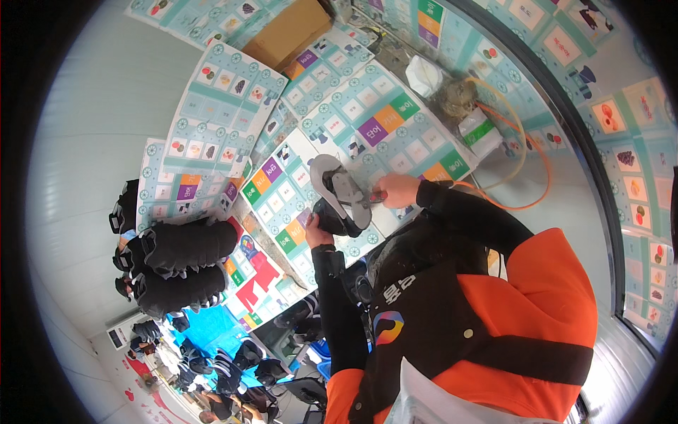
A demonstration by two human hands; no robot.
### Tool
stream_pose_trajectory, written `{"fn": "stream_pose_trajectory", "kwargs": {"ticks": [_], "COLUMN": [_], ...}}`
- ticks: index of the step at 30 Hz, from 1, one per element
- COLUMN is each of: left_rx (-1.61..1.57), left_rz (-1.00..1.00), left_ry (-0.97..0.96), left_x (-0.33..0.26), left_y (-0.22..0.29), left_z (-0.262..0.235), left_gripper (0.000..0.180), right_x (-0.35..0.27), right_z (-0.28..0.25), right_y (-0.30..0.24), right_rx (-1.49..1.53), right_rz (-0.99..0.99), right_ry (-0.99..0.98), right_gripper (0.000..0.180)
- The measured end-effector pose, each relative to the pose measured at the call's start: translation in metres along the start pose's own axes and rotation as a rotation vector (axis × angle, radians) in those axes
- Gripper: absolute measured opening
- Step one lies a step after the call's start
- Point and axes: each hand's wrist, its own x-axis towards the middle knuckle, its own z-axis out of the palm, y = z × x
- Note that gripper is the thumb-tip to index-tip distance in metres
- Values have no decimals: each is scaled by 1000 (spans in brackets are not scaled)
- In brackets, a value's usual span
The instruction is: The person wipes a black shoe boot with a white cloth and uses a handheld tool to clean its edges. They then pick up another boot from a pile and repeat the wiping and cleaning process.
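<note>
A black shoe [337, 218] with a grey sole [341, 189] is tilted over the table, its sole turned up toward me. My left hand [318, 232] grips the black upper at the near left side, fingers partly hidden behind it. At the sole's right edge is my right hand [399, 191], closed around a small dark tool [378, 196] with a reddish part. The tool's kind is too small to make out. Its end is close to the sole; whether it touches, I cannot tell.
Printed sheets cover the table [395, 134]. A coiled orange hose [548, 177] runs near my right wrist. At the back are a cardboard box [286, 35] and a white container [424, 76]. Stacked black shoes [187, 247] stand left. Several people work far off at lower left.
</note>
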Motion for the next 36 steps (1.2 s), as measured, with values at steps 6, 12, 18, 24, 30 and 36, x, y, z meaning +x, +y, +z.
{"fn": "stream_pose_trajectory", "kwargs": {"ticks": [6,12,18,24,30,36], "left_rx": [-4,-146,76,39,44,4], "left_rz": [131,127,256,194,203,123], "left_ry": [-39,-359,-206,-230,-213,-283], "left_x": [-31,-16,0,-15,-20,-29], "left_y": [6,27,-10,-10,-7,-5], "left_z": [8,-6,-11,-9,-18,-1], "left_gripper": [45,44,48,50,51,50], "right_x": [-19,-14,-8,-6,-1,0], "right_z": [-14,-12,2,26,32,35], "right_y": [-7,-2,-3,15,14,13], "right_rx": [545,295,77,35,122,53], "right_rz": [229,-17,180,28,49,38], "right_ry": [15,182,97,218,298,197], "right_gripper": [22,32,33,17,17,18]}}
